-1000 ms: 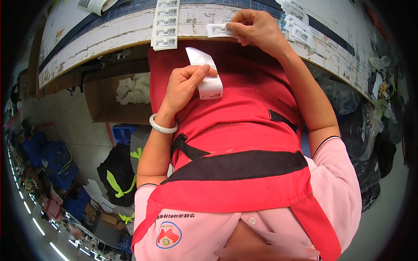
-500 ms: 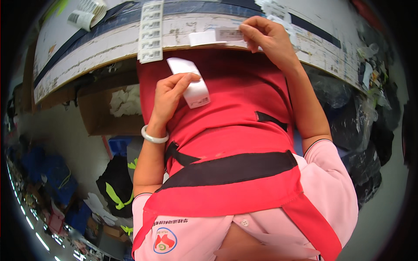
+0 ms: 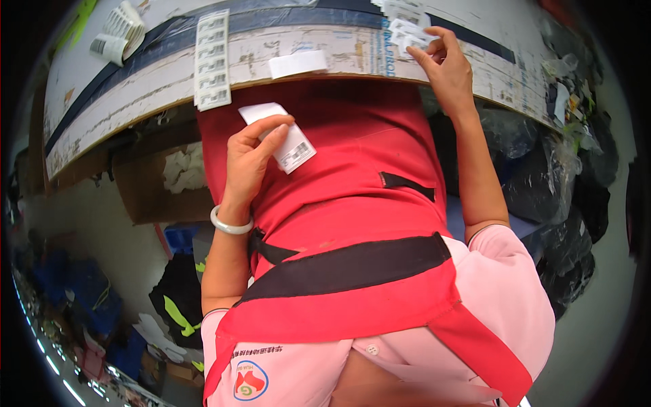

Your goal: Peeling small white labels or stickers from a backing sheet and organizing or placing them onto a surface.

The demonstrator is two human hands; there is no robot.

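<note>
My left hand pinches a folded strip of white labels between thumb and fingers, above the red apron. One printed label faces up at its lower end. At the far right, my right hand is over a loose pile of printed labels on the table. Thumb and forefinger lie on either side of a small label, which overlaps the pile. A blank white paper strip rests near the table's edge. To its left, a long sheet of printed labels hangs slightly over that edge.
A curled label roll lies on the worn white tabletop at far left. Dark tape bands cross the table. Below left is a cardboard box with crumpled paper. Dark plastic bags stand at right.
My right hand has moved right with the label, away from the blank strip and onto the label pile. The strip in my left hand has turned slightly, showing its printed end more clearly.
</note>
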